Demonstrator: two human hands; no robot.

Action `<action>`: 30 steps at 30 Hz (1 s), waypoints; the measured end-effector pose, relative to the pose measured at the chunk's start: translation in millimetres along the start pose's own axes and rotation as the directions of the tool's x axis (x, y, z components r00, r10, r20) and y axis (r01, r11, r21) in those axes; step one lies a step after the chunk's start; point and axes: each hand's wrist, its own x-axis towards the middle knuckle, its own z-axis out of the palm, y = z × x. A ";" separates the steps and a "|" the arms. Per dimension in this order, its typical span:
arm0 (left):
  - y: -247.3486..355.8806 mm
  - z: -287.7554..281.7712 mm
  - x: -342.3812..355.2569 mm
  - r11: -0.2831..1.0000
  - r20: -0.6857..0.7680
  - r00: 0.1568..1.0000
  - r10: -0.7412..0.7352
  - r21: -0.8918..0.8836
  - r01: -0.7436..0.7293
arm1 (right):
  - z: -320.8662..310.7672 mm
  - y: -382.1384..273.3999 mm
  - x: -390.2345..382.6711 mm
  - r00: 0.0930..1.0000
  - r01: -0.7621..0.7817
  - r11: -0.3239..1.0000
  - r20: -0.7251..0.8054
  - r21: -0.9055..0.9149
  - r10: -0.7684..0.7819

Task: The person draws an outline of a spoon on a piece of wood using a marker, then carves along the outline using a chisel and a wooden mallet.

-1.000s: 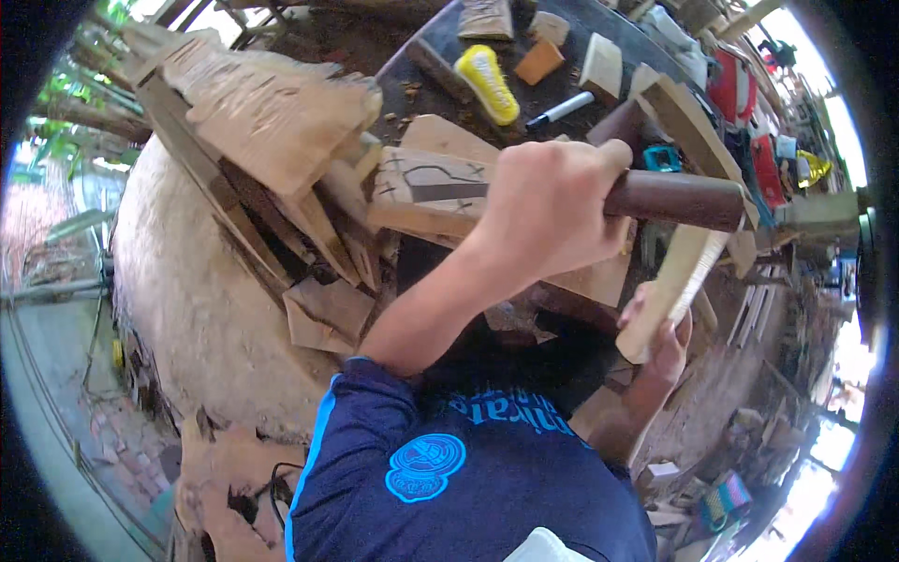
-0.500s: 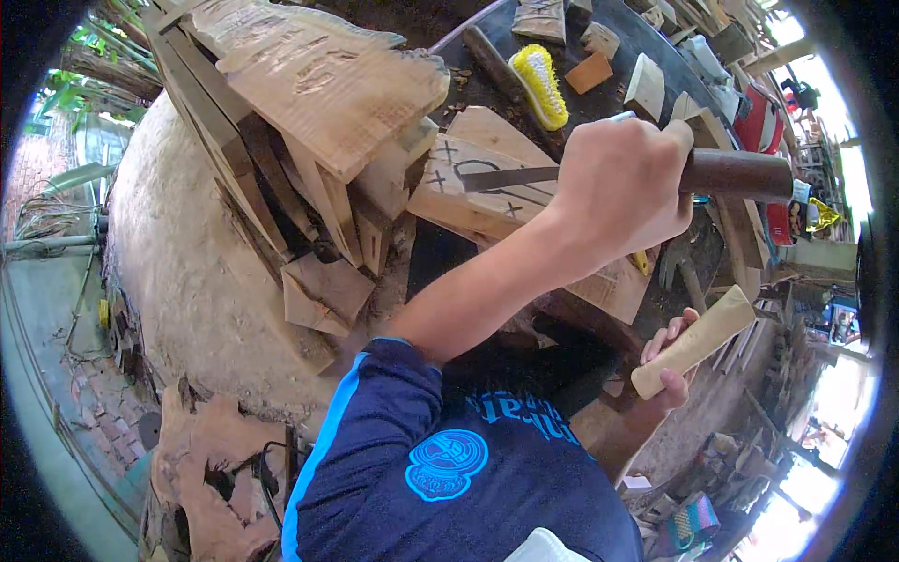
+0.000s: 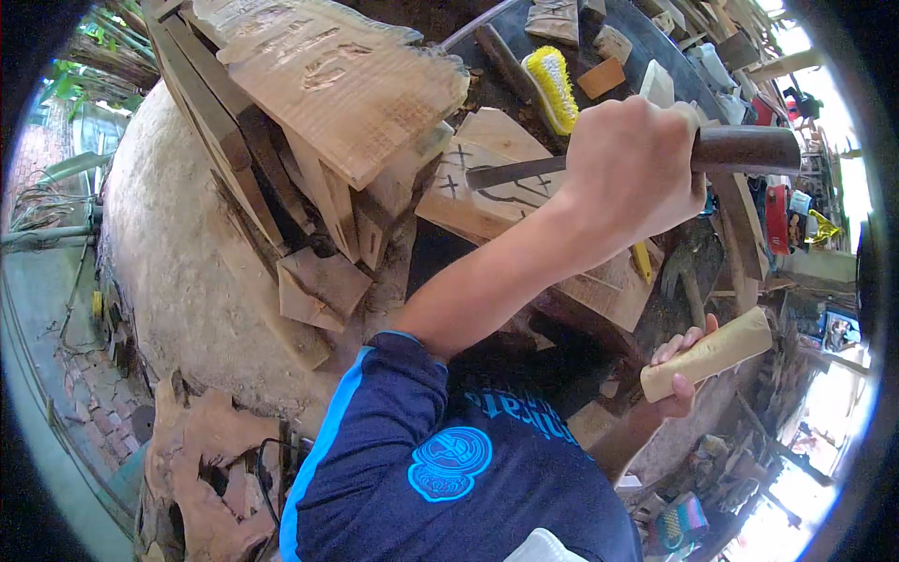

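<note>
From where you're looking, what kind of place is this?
Probably a woodworking or carving workshop. It has a flat tan wooden board with black drawn lines, a pale wooden slab with carved hollows, and a dark tool with a thick round handle.

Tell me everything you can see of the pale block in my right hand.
The block is yellow-tan, looks like bare wood, and is long with rounded corners. It slants at the view's right, its right end higher. The right hand grips it nearer its left end, fingers at the upper edge and thumb on the lower. Nothing else visibly touches it; its underside is hidden.
</note>
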 end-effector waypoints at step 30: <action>-1.2 -5.0 3.3 0.999 0.058 0.998 0.017 -0.034 -0.016 | 19.3 9.1 0.5 0.997 0.081 0.987 -0.003 -0.137 -0.082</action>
